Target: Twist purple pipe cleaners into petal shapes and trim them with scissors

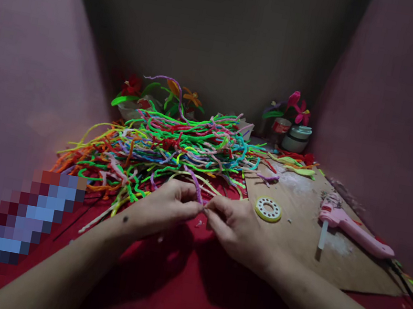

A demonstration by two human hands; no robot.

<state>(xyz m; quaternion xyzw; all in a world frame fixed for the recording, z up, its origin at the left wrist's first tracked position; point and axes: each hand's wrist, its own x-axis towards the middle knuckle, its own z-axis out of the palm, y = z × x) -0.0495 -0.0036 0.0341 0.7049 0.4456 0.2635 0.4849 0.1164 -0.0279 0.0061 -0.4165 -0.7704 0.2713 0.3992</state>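
Observation:
A purple pipe cleaner (194,180) is pinched between my two hands over the red cloth. My left hand (172,203) grips it with thumb and fingers, and one length rises above them. Close beside it, my right hand (236,226) pinches the same pipe cleaner near its lower end, the fingertips of both hands almost touching. A large heap of pipe cleaners (192,144) in green, pink, red, yellow, orange and blue lies just beyond my hands.
On the right, a cardboard sheet (292,255) bears a pink glue gun (356,233) with its cord and a yellow-rimmed tape roll (268,209). Pipe-cleaner flowers (298,109) and a lidded jar (296,138) stand behind. A blurred bluish patch (31,219) covers something at left.

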